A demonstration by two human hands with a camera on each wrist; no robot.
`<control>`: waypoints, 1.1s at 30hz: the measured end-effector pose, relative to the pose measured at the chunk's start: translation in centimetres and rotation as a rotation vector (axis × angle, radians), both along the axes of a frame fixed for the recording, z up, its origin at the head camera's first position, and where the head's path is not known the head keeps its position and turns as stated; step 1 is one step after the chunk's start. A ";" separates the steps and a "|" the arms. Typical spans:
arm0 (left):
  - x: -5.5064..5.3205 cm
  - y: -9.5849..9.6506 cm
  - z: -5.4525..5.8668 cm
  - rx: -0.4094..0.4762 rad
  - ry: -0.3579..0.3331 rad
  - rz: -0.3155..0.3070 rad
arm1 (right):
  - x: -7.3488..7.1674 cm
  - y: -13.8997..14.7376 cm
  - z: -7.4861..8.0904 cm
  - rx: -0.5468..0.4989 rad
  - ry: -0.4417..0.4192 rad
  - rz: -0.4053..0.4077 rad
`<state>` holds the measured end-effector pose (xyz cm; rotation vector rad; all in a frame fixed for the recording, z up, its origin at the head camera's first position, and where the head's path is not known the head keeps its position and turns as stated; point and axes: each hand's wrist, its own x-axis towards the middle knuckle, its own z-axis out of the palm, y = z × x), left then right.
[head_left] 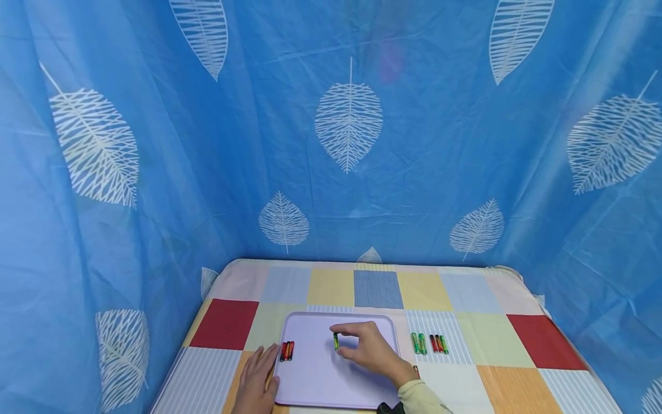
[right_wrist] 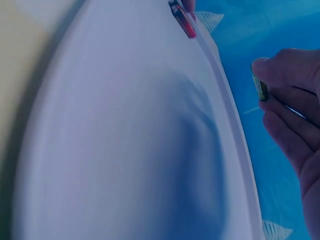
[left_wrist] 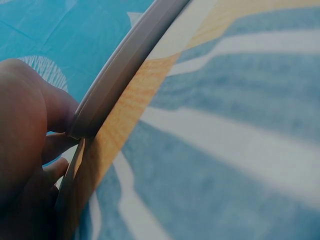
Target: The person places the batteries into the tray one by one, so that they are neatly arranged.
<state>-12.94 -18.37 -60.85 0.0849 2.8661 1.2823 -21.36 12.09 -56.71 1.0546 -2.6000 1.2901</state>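
Observation:
My right hand (head_left: 369,348) pinches a green battery (head_left: 336,341) by its two ends, between thumb and fingers, over the pale lilac tray (head_left: 315,382). The same battery (right_wrist: 260,88) shows in the right wrist view, held off the tray's surface. A row of 3 red-and-black batteries (head_left: 287,351) lies inside the tray by its left edge. At that edge my left hand (head_left: 256,382) rests with fingers extended, fingertips right at the rim. In the left wrist view, the left hand's fingers (left_wrist: 60,107) meet the side of the tray.
Right of the tray, on the patchwork cloth (head_left: 507,385), lie 2 larger green batteries (head_left: 419,343). Beside them are 2 red-and-black batteries (head_left: 437,344) and a slim green battery (head_left: 444,344). Another red battery (head_left: 416,371) shows partly behind the right wrist. Blue leaf-patterned curtains (head_left: 414,172) surround the table.

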 end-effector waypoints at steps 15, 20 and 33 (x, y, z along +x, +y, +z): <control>0.1 0.2 0.0 -0.010 0.023 0.017 | -0.7 -5.6 -1.4 -0.060 -0.034 0.028; 0.0 0.1 0.3 -0.021 -0.006 0.012 | -0.8 -7.1 -1.9 -0.061 -0.074 0.018; 0.0 0.1 0.0 -0.012 0.013 0.001 | -0.6 -9.6 -3.2 0.040 -0.013 -0.041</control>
